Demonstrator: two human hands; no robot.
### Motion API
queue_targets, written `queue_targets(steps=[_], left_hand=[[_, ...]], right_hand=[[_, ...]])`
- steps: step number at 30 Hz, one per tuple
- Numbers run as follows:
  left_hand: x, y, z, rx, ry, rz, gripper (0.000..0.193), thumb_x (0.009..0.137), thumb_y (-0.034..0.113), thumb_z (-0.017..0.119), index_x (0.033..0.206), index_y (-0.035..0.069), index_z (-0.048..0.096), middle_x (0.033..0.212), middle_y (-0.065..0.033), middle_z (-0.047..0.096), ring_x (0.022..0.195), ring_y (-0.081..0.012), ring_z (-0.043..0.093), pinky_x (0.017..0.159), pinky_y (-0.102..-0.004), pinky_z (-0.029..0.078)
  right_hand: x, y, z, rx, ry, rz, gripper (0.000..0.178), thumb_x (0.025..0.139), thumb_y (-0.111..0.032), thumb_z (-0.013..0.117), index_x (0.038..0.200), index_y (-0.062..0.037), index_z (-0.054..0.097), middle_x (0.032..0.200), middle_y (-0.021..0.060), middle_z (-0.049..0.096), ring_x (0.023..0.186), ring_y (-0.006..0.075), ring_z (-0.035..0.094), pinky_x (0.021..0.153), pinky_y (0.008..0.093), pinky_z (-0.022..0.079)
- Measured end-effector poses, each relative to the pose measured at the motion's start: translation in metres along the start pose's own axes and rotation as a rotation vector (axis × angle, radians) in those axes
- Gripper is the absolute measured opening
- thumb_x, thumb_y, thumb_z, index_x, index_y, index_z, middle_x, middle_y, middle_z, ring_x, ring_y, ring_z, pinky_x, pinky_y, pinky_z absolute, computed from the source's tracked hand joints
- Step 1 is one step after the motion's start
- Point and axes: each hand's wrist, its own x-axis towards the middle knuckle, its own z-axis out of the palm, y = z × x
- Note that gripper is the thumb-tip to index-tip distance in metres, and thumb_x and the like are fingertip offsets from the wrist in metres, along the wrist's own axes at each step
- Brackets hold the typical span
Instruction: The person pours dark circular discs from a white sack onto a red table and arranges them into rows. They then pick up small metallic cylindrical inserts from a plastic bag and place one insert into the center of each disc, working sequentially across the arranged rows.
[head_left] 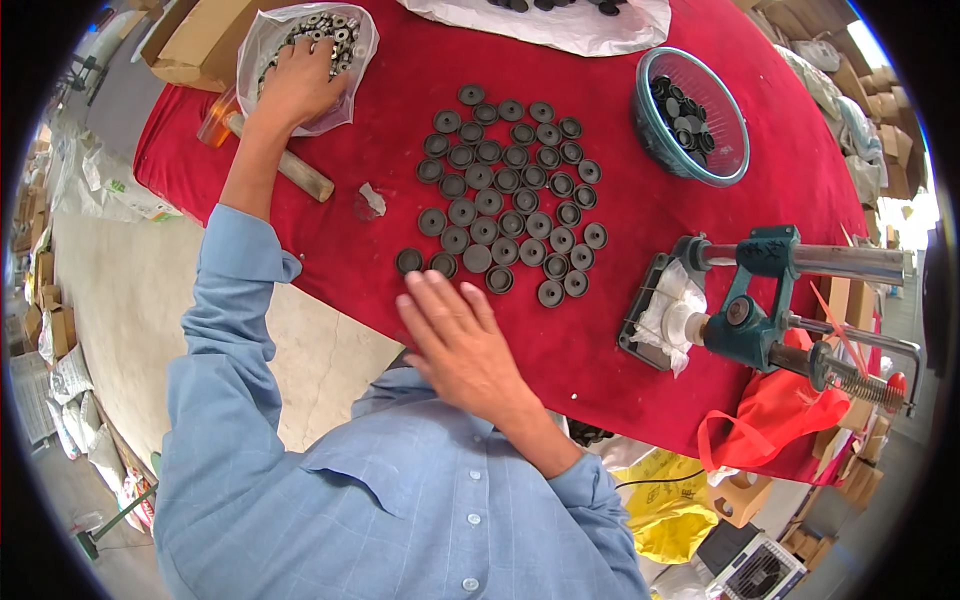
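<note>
My left hand (303, 85) reaches into a clear plastic bag (362, 50) at the far left of the table. Its fingers are spread on top of small round metal parts (342, 35) with holes in them. My right hand (455, 335) is held flat over the table's front edge with its fingers stretched out, holding nothing. Just beyond its fingertips lies a group of round black caps (487, 202), spread over the red cloth (600, 330). Most show a rimmed, hollow side with a small centre stud; a few show a smooth face. The nearest cap (442, 264) is partly behind my fingertips.
A teal basket (640, 125) of black discs stands at the far right. Nearer on the right is a green hand press (745, 320). A wooden stick (305, 178) and plastic scrap (372, 199) lie on the left. A red bag (765, 425) hangs over the near right edge.
</note>
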Motion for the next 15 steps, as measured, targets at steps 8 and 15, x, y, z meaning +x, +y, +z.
queue_targets(steps=[8, 15], left_hand=[[0.013, -0.008, 0.033, 0.070, 0.011, -0.112, 0.076, 0.102, 0.063, 0.054, 0.165, 0.022, 0.041, 0.168, -0.0193, 0.039, 0.155, -0.0479, 0.034, 0.112, -0.0806, 0.033], [0.003, -0.009, 0.036, 0.047, 0.121, -0.057, 0.074, 0.101, 0.061, 0.056, 0.163, 0.022, 0.044, 0.162, -0.0173, 0.046, 0.151, -0.0453, 0.040, 0.110, -0.0786, 0.036]], right_hand=[[0.028, 0.012, 0.014, -0.138, -0.047, -0.007, 0.079, 0.096, -0.047, 0.072, 0.156, 0.0002, 0.051, 0.172, 0.0144, 0.035, 0.161, 0.0288, 0.029, 0.129, 0.0539, 0.026], [0.006, 0.033, 0.004, -0.162, 0.289, 0.179, 0.061, 0.088, -0.019, 0.078, 0.144, -0.0022, 0.060, 0.144, 0.0125, 0.058, 0.128, 0.0312, 0.056, 0.108, 0.0495, 0.043]])
